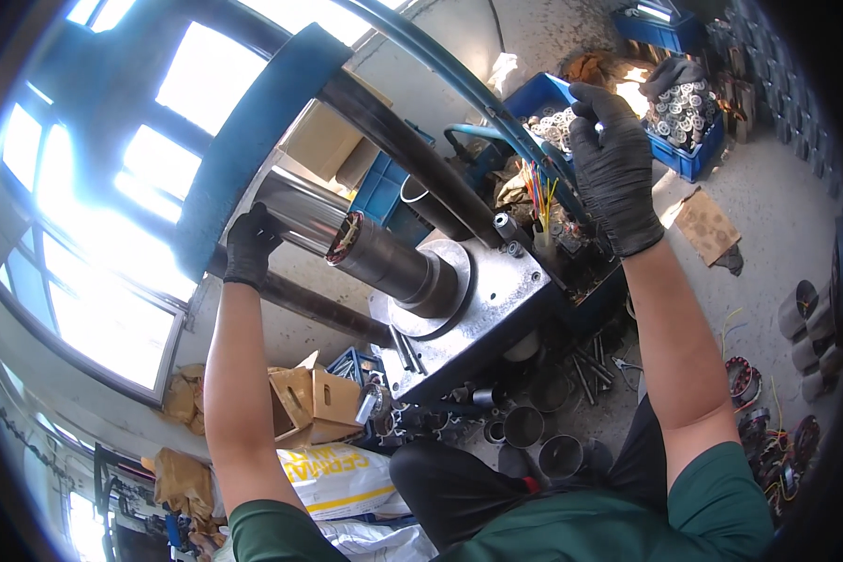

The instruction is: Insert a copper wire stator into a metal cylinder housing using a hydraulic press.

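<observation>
A polished steel ram (304, 211) of a press meets the end of a dark steel cylinder (393, 267). Coloured windings (346, 238) show in that end of the cylinder. Its other end rests on a round plate (454, 272) on the thick metal bed (496, 295). My left hand (253, 245), in a black glove, is beside the ram with bent fingers; their tips are partly hidden. Near the blue curved pipe (496, 112) my right hand (613, 169), also gloved in black, is raised with loosely bent fingers apart. I see nothing held in it.
Dark press columns (407, 155) flank the ram. Blue bins (686, 150) of small round metal parts stand at the far right. Short metal tubes (562, 456) are on the floor by my legs. Cardboard boxes (332, 398) and a white sack (342, 478) are at lower left.
</observation>
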`<action>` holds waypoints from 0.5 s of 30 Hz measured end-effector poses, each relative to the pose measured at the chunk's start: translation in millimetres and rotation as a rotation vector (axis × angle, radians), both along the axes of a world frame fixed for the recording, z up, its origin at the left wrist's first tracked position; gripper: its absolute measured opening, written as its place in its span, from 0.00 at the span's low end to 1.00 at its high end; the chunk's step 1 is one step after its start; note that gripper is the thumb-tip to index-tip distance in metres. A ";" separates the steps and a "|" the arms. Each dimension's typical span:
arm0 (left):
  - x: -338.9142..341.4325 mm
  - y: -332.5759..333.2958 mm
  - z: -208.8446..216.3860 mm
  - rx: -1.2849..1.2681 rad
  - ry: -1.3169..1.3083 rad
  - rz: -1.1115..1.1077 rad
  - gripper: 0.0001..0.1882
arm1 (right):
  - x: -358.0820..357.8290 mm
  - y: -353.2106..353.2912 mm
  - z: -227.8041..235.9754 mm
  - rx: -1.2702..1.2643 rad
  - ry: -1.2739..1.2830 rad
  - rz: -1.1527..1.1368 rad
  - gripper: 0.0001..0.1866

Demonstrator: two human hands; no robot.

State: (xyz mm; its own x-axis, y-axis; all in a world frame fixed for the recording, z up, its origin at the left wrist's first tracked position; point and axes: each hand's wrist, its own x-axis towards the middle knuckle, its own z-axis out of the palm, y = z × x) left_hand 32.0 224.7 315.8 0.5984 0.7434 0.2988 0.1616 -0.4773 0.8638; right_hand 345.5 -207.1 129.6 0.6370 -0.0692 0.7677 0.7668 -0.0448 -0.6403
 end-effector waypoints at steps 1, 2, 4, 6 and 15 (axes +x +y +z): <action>0.2 -3.6 -1.0 0.036 -0.011 0.013 0.12 | -1.7 -4.6 3.3 -0.012 -0.005 0.009 0.15; -3.1 -8.3 -1.7 0.358 0.162 -0.077 0.11 | -3.0 -11.2 6.9 -0.032 0.027 0.023 0.14; -4.0 -17.1 -5.5 0.280 0.083 -0.094 0.11 | -7.9 -25.7 12.7 -0.040 0.039 0.072 0.12; -3.7 -25.7 -10.9 0.393 0.034 -0.109 0.11 | -11.3 -36.2 19.3 -0.137 0.090 0.080 0.12; 10.0 -50.1 -22.0 0.383 0.007 0.079 0.16 | -20.5 -48.3 26.5 -0.302 0.029 0.076 0.06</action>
State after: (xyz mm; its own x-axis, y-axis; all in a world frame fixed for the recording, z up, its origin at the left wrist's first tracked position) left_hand 42.0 174.6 293.8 0.5468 0.6225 0.5599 0.2157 -0.7509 0.6242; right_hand 325.1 -255.4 156.1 0.6534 0.2082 0.7278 0.7570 -0.1792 -0.6284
